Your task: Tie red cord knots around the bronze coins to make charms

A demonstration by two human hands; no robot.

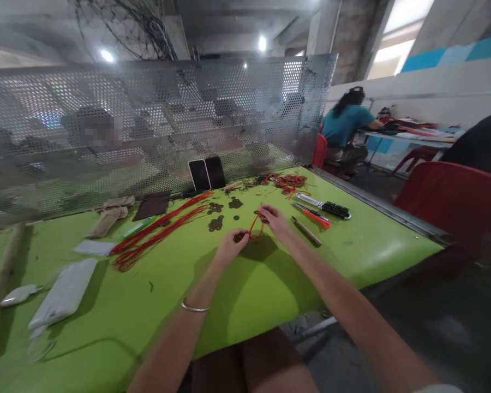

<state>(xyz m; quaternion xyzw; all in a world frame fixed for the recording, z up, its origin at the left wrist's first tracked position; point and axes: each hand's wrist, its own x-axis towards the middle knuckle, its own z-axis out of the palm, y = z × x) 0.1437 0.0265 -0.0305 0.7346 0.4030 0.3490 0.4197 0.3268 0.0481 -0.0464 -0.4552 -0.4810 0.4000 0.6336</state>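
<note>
A thin red cord (253,224) runs between my two hands above the green table. My left hand (231,244) pinches its lower end beside a small dark round piece, partly hidden by the fingers, that looks like a coin. Higher and to the right, my right hand (272,218) is closed on the cord's upper part. A loose strand hangs between the hands. Just beyond them lie small piles of dark coin-like discs (216,223), with another cluster of discs (235,203) farther back. Long bundles of red cord (159,238) stretch across the table at left.
Right of my hands lie a wooden stick (306,231), an orange cutter (317,216) and a black-handled utility knife (331,208). Tangled red cords (290,183) are at the back. A phone (199,175) leans near the perforated metal screen (155,120). A white power bank (63,292) lies left.
</note>
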